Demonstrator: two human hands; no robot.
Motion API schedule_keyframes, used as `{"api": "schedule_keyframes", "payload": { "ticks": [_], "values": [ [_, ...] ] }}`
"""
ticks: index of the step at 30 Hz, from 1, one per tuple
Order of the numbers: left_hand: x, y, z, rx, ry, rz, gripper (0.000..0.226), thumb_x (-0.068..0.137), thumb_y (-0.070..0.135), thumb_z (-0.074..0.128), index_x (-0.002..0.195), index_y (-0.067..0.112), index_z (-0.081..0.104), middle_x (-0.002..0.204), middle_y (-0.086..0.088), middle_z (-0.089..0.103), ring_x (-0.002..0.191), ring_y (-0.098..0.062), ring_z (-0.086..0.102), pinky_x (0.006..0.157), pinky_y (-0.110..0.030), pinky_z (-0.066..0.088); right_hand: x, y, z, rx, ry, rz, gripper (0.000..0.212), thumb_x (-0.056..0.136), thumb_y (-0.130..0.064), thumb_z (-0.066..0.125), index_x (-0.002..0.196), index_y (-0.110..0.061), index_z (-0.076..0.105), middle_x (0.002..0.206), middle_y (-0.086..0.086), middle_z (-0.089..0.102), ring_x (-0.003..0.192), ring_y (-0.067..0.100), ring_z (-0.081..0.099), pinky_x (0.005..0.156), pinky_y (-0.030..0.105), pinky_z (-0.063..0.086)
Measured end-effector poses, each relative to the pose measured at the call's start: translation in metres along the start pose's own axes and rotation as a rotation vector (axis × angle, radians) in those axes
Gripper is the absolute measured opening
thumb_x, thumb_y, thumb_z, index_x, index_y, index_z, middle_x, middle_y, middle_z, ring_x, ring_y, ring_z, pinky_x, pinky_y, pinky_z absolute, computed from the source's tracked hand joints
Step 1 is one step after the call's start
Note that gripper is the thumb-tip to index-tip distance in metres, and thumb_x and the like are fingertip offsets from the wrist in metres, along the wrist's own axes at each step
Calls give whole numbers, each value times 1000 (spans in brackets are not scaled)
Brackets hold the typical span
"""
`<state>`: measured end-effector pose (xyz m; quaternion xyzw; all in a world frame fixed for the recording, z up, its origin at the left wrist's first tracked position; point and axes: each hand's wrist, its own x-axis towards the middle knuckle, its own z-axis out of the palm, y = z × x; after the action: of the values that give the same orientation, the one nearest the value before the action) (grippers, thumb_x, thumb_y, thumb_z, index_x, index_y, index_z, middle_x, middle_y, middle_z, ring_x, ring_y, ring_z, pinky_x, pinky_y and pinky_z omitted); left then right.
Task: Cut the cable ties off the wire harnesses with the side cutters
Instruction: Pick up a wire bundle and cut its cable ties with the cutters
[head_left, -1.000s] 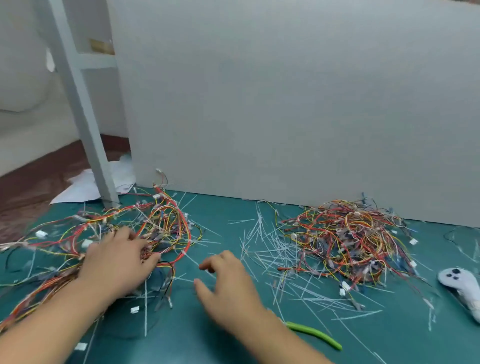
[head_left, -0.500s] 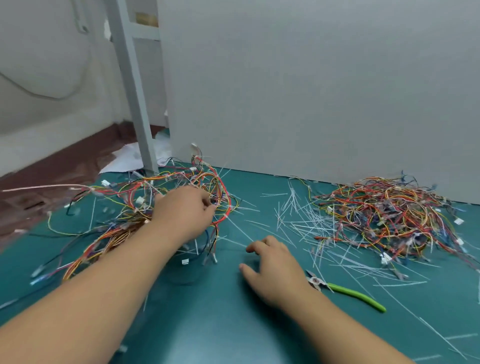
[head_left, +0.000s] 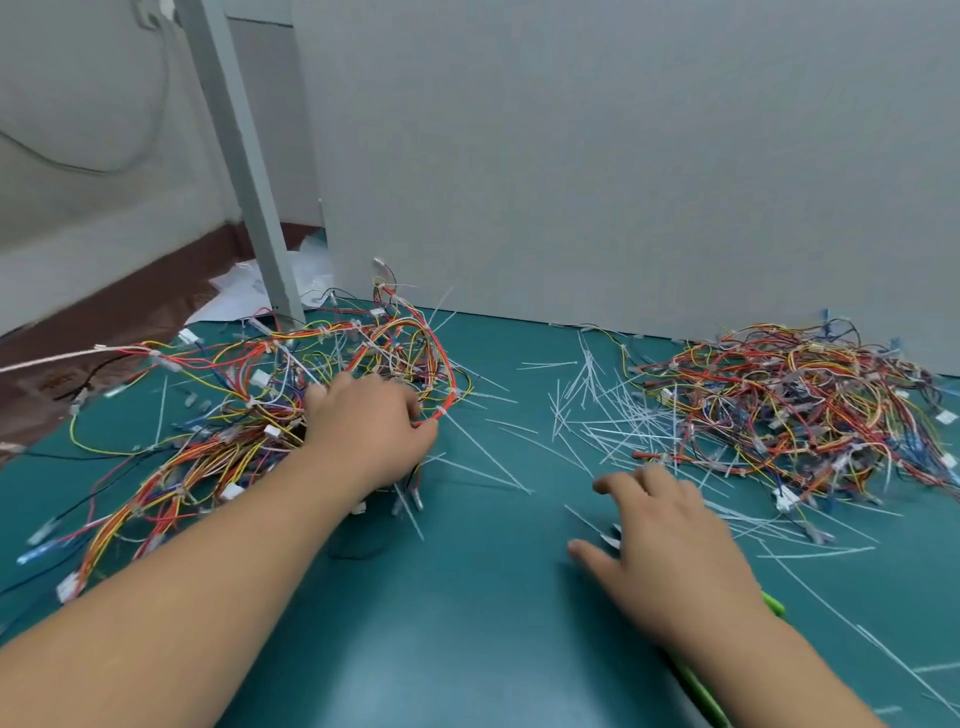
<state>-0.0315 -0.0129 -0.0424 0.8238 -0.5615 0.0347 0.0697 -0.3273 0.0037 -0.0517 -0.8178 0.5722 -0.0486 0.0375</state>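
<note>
My right hand (head_left: 670, 551) has slid over the side cutters (head_left: 772, 605) near the desk's (head_left: 467, 623) front edge, fingers spread and not yet gripping, while my left hand (head_left: 363, 431) keeps its fingers curled into the wire harnesses (head_left: 234, 415) at the left edge, so cutting looks imminent.

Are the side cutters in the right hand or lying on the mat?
Lying on the mat. The right hand is spread over the side cutters, fingers not curled round them; green handles show beside the wrist.

Left wire tangle (head_left: 218, 415) and right wire tangle (head_left: 789, 405) on mat (head_left: 467, 613), cut ties (head_left: 602, 415) between.
</note>
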Motion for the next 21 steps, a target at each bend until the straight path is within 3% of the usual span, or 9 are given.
{"api": "schedule_keyframes", "payload": {
  "ticks": [4,7,9,12,15,18,21],
  "values": [
    [4,10,-11,-64,33,-9,26,83,56,49,97,44,68,109,6,62,113,-28,47,83,-47,28,-12,27,-7,-152,-196,98,79,67,-95,42,122,-39,43,121,-11,47,122,19,49,96,39,48],
    [9,20,-19,26,-29,-26,26,90,47,52,108,44,70,126,0,56,121,-30,43,95,-51,32,-13,30,-4,-103,-196,49,66,76,-90,45,119,-41,47,119,-15,48,121,16,47,97,37,47],
    [10,28,-25,37,26,-26,26,90,43,52,109,38,70,130,-2,51,123,-31,42,96,-52,32,-13,33,-4,-90,-162,35,61,82,-85,48,124,-41,48,120,-16,49,123,16,48,98,35,46],
    [10,38,-34,-8,226,42,22,92,38,46,99,29,66,106,1,64,102,-28,56,86,-46,34,-16,43,-7,-74,-214,72,80,71,-90,51,133,-42,37,131,-14,46,129,16,44,105,34,43],
    [13,39,-41,-314,206,80,15,99,30,44,97,25,57,89,0,68,82,-26,59,81,-40,46,-18,51,-12,-115,-313,112,88,54,-99,43,122,-42,40,121,-14,42,122,15,45,97,35,46],
    [14,39,-45,-593,254,85,14,101,31,46,96,24,56,82,3,66,77,-23,60,72,-42,53,-17,51,-14,-94,-328,107,76,54,-91,42,111,-41,43,111,-14,42,112,14,46,91,33,46],
    [15,47,-50,-784,375,85,22,98,44,52,86,27,56,69,8,62,66,-12,57,61,-32,47,-13,46,-13,-38,-278,97,53,63,-75,42,101,-38,44,106,-12,47,105,13,50,91,32,47]
  ]
}}
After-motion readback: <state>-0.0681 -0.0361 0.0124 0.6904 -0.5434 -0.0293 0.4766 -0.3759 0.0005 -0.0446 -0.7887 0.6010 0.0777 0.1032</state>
